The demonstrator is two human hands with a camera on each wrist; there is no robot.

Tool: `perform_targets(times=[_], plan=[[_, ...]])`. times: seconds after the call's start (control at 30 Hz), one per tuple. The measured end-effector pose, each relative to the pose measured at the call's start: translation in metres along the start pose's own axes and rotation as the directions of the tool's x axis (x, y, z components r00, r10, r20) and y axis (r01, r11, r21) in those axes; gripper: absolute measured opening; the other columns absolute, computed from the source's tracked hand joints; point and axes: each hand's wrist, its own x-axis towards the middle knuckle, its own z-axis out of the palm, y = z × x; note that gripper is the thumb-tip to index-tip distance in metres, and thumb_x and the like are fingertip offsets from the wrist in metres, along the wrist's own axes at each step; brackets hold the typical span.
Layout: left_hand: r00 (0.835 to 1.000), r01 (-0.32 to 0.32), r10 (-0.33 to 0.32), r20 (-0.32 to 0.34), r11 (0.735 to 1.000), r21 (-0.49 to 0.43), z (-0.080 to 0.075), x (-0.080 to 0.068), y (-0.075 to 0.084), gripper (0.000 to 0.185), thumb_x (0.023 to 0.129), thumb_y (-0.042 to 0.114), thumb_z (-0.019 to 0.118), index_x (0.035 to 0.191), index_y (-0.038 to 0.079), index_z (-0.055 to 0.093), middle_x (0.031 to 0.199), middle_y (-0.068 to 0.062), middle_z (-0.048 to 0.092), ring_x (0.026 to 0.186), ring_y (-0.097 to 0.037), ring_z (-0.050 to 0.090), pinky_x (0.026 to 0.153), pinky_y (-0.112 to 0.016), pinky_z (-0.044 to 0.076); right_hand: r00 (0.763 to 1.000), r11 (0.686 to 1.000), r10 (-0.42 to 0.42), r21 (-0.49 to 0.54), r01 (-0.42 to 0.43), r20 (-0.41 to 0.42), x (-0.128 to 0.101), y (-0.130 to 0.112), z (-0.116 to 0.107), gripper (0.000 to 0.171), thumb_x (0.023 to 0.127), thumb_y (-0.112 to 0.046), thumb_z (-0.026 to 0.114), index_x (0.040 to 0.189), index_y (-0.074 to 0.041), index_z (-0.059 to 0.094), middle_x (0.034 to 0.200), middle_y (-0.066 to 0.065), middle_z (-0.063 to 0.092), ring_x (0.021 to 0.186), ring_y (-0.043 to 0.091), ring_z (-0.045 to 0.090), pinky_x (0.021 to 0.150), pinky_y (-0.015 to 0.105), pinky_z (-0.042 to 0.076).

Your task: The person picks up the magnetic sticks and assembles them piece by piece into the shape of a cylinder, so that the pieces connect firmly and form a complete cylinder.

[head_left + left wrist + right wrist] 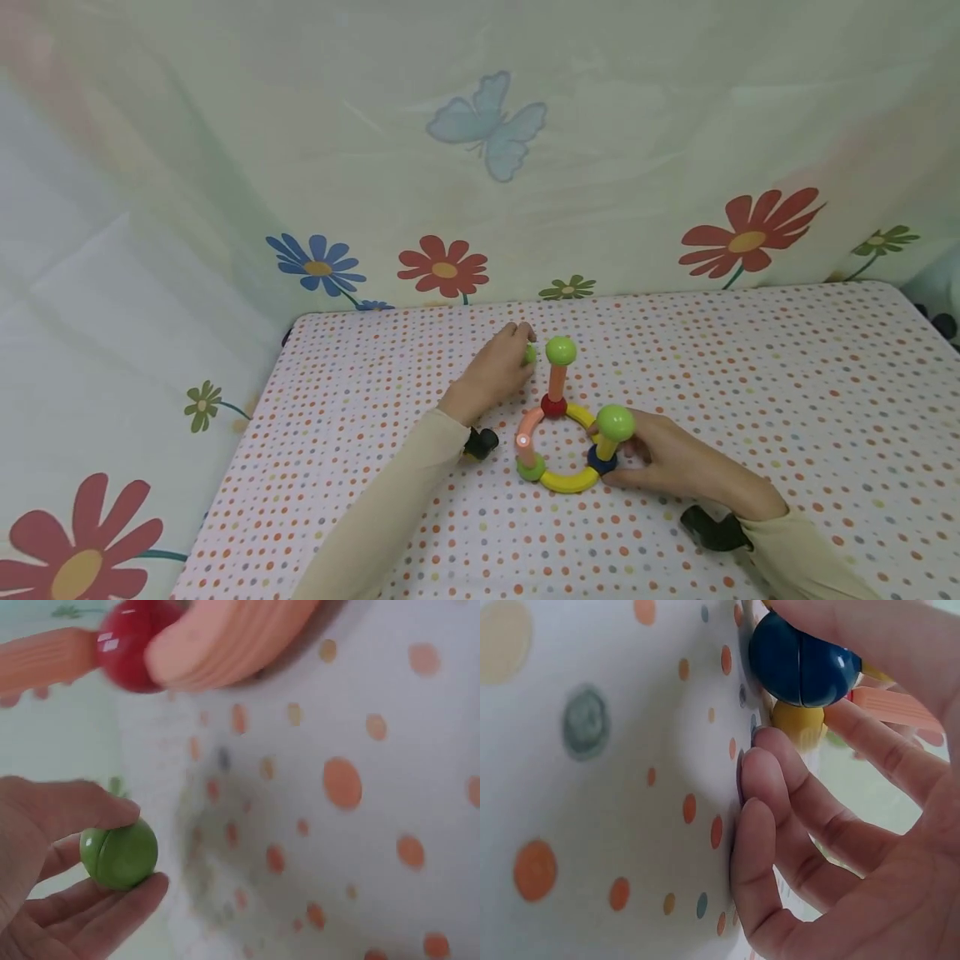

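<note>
On my screens a toy ring (570,482) lies flat: yellow and orange arcs (531,420) joined by a red ball (553,407), navy ball (602,462) and green ball (531,470). Three rods (557,384) stand on it, two green-capped; a loose green sphere (122,859) is held alongside.

No text, label, brand or number can be read in any of the three views. The green ball (126,859) shows a plain surface with one seam line, and the dark blue ball (799,664) shows the same, without readable letters. On the salmon-coloured curved piece (232,645) there are grooves, which are not writing. The table cover (337,417) bears printed dots, and the hanging cloth (637,125) bears printed flowers and a butterfly, all without readable words. On the black device at the left wrist (480,443) the view is rather poor, so I cannot tell if some small marking stands there.
</note>
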Motion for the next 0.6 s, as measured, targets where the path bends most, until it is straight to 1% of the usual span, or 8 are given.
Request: perform_targets(times=[0.1,0.2,0.27,0.37,0.5,0.6], plan=[[0.999,0.035,-0.04,-0.032,0.992,-0.125,-0.012,-0.014,-0.003,0.042,0.1,0.012,0.069,0.14,0.003,0.056,0.126,-0.012,0.055,0.096,-0.018,0.056,0.083,-0.028,0.052,1.0,1.0,0.009,-0.021,-0.009,0.003,0.001,-0.001,0.0,0.055,0.084,-0.027,0.09,0.129,-0.006,0.066,0.099,-0.005,0.062,0.076,0.006,0.047,0.063,0.025,0.042],[0.997,0.019,-0.036,-0.071,0.972,-0.234,-0.025,-0.031,-0.001,0.04,0.098,0.01,0.072,0.135,-0.002,0.063,0.125,-0.015,0.055,0.099,-0.021,0.058,0.085,-0.027,0.056,1.0,0.999,0.015,-0.033,-0.015,-0.002,0.0,0.0,0.002,0.058,0.082,-0.026,0.092,0.13,-0.006,0.066,0.096,-0.006,0.06,0.074,0.006,0.045,0.062,0.025,0.041],[0.995,-0.021,-0.007,-0.1,0.96,-0.28,-0.035,-0.044,0.001,0.035,0.097,0.01,0.075,0.129,-0.003,0.068,0.12,-0.016,0.058,0.1,-0.023,0.06,0.087,-0.027,0.058,1.0,0.999,0.018,-0.036,-0.018,-0.008,0.0,0.001,0.003,0.058,0.081,-0.025,0.092,0.13,-0.007,0.066,0.097,-0.006,0.06,0.074,0.006,0.045,0.062,0.025,0.041],[0.993,-0.058,0.021,-0.113,0.94,-0.336,-0.049,-0.066,0.007,0.033,0.097,0.012,0.077,0.126,-0.001,0.071,0.117,-0.012,0.064,0.102,-0.022,0.063,0.086,-0.024,0.058,1.0,0.999,0.009,-0.034,-0.01,-0.015,-0.001,0.002,0.003,0.058,0.081,-0.026,0.092,0.129,-0.008,0.066,0.098,-0.007,0.06,0.076,0.006,0.046,0.062,0.024,0.042],[0.992,-0.109,0.074,-0.103,0.911,-0.399,-0.066,-0.098,0.018,0.033,0.095,0.012,0.08,0.125,0.003,0.072,0.118,-0.006,0.069,0.105,-0.02,0.066,0.086,-0.022,0.058,0.999,0.999,-0.043,-0.027,0.042,-0.022,0.0,0.003,0.003,0.056,0.081,-0.026,0.092,0.128,-0.008,0.067,0.095,-0.007,0.059,0.076,0.005,0.048,0.061,0.024,0.045],[0.985,-0.168,0.138,-0.101,0.89,-0.424,-0.075,-0.118,0.028,0.032,0.092,0.01,0.082,0.122,0.004,0.073,0.117,-0.004,0.071,0.105,-0.018,0.069,0.087,-0.021,0.057,0.997,0.997,-0.074,-0.036,0.073,-0.027,0.002,0.003,0.002,0.055,0.081,-0.025,0.092,0.127,-0.007,0.067,0.095,-0.008,0.059,0.075,0.005,0.049,0.061,0.024,0.046]])
